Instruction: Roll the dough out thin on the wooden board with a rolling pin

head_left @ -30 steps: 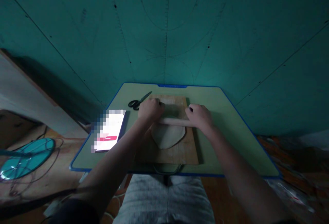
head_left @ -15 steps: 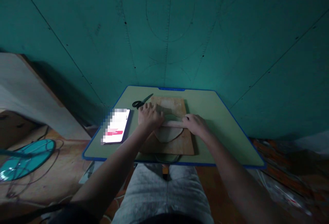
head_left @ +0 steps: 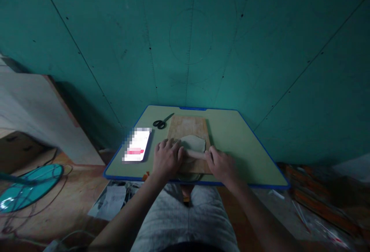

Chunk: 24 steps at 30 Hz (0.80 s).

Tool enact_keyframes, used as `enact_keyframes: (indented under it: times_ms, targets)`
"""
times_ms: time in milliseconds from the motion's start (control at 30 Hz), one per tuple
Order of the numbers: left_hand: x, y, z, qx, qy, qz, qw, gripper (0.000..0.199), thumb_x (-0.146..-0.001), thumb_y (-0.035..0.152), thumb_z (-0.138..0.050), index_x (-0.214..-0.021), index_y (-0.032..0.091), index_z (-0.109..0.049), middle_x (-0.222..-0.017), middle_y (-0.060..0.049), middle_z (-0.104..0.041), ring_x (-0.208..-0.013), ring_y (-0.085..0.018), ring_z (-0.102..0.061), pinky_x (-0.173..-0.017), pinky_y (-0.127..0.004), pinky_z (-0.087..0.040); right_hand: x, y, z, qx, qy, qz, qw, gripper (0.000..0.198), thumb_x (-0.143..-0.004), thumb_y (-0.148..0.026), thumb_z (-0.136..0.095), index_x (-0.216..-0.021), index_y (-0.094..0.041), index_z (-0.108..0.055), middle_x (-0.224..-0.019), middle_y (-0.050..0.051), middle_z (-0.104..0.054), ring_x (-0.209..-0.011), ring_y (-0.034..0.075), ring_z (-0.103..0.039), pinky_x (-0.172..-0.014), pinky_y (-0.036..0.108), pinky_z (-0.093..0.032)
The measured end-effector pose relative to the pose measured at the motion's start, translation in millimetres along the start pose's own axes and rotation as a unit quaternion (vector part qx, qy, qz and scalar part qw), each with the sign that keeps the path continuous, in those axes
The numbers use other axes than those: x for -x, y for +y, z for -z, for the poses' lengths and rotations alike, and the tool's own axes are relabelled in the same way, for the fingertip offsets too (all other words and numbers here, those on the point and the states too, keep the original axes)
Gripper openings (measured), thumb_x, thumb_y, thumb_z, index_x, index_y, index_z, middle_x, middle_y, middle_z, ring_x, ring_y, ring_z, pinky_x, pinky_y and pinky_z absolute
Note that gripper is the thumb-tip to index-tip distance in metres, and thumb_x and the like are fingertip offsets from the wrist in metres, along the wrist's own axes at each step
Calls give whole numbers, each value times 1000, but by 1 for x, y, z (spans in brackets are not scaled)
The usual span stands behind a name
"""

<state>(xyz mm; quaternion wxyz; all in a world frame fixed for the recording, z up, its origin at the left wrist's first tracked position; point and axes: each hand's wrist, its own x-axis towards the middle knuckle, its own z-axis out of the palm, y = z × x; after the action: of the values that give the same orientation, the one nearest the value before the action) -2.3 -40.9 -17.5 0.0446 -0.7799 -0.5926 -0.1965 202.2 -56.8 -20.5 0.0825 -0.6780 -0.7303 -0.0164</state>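
A pale rolling pin (head_left: 195, 154) lies crosswise over a flat sheet of dough (head_left: 193, 143) on a wooden cutting board (head_left: 187, 124). My left hand (head_left: 167, 157) is closed over the pin's left end, fingers bent. My right hand (head_left: 221, 163) grips the right end at the board's right edge. Most of the dough shows beyond the pin, and a smaller part shows on my side of it. Both ends of the pin are hidden under my hands.
Black-handled scissors (head_left: 162, 122) lie left of the board. A phone with a lit, blurred screen (head_left: 137, 146) rests at the left of the blue-edged table (head_left: 245, 140). A green wall (head_left: 187, 51) rises behind. A turquoise disc (head_left: 31, 186) with cables is on the floor at left.
Both hands have drawn the rolling pin towards me over the dough. More dough now shows on the far side, and less on the near side. The camera view has tilted up slightly.
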Motion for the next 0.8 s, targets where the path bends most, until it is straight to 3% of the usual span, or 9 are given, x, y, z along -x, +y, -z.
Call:
enact_keyframes:
  times_ms: [100,200,333,533,667,800]
  targets:
    - [-6,3,2,4,-7,3,1000,34,-97,36,-39,-109,21,-67,-117,-13,-65,-112,-32,-54,-102,-53,-37,3,-1,-1,5,-7,-8,1000,33,-101,-38,-33,-93,-19,-59,-75,7,-71,-60,17,-62,-54,30,-18]
    - [-20,7,1,-2,-7,5,1000,35,-95,33,-40,-115,20,-66,-117,-14,-65,-111,-33,-55,-108,-57,-29,1,1,-4,-3,0,-7,1000,32,-101,-37,-32,-94,-19,-58,-75,6,-70,-60,17,-61,-53,29,-19]
    - [-44,9,-9,-32,-12,-3,999,47,-92,31,-41,-134,14,-55,-128,-18,-60,-121,-35,-51,-110,-54,-29,-2,7,-8,-39,55,45,997,27,-100,-38,-38,-96,-19,-57,-88,7,-67,-74,19,-62,-60,27,-30]
    - [-73,11,-23,-44,-40,-8,998,53,-91,33,-42,-140,12,-50,-138,-18,-54,-134,-38,-40,-109,-51,-30,-9,17,-7,-58,82,124,987,28,-99,-40,-43,-108,-18,-59,-106,11,-62,-98,23,-58,-80,30,-40]
    - [-90,17,-27,-19,-57,-20,998,49,-93,34,-39,-135,12,-54,-137,-17,-56,-133,-36,-41,-110,-51,-28,-28,27,0,-39,68,101,992,36,-99,-42,-42,-122,-17,-56,-116,13,-61,-106,25,-55,-88,34,-40]
    - [-112,24,-32,4,-87,3,996,44,-94,36,-40,-128,13,-57,-134,-16,-57,-130,-32,-45,-108,-48,-34,-51,35,4,-12,51,61,997,33,-101,-39,-38,-117,-18,-60,-111,12,-63,-104,23,-57,-87,32,-39]
